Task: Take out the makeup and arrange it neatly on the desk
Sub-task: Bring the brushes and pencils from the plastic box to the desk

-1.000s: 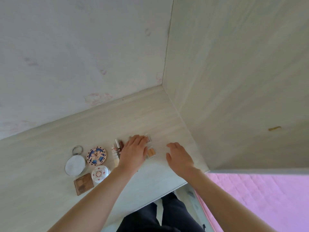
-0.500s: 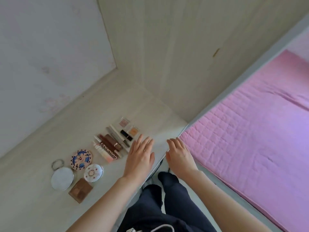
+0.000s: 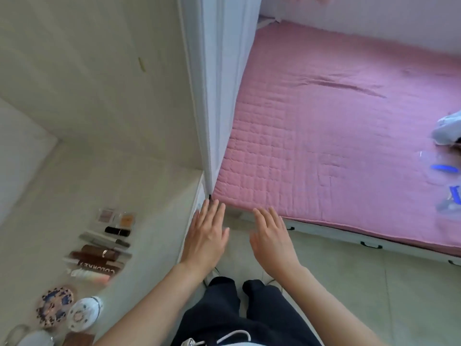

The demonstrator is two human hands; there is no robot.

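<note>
Standing at the near edge: dark trousers (image 3: 224, 308) with a white drawstring, lower part cut off by the frame. Left hand (image 3: 207, 236): palm down, fingers straight and together, holding nothing, hovering past the desk (image 3: 154, 191) edge; contact with the edge cannot be told. Right hand (image 3: 270, 239): palm down, fingers loosely spread, empty, above the pale floor (image 3: 374, 283). Makeup on the desk, left of both hands, blurred: a brown flat case (image 3: 77, 339) and a round mirror (image 3: 35, 339), both cut off at the bottom; a white round compact (image 3: 84, 313) beside a blue-patterned round compact (image 3: 55, 310); then a row of tubes (image 3: 97, 260) lying side by side, one lettered; a black lipstick (image 3: 117, 231); farthest, two small clear eyeshadow pots (image 3: 117, 218), touching. Right of the desk's side panel: a pink quilted mattress (image 3: 336, 133). At its far right edge, pale and blue items, cut off and too blurred to identify.
</note>
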